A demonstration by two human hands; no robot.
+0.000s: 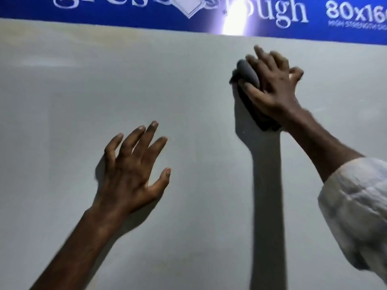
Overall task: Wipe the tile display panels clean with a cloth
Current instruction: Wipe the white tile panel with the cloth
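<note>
We see a pale grey glossy tile panel (pixel 62 101) filling the frame. Right hand (pixel 272 84), upper right: fingers spread over a dark grey bunched cloth (pixel 248 73), thumb hooked round it, pressing it to the panel. Left hand (pixel 134 168), lower centre-left: fingers apart, nothing held, at the panel surface. White rolled sleeve (pixel 356 201) at right edge. Blue printed banner (pixel 83 9) along the top.

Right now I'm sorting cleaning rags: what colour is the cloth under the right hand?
Dark grey cloth, seen in the head view.
</note>
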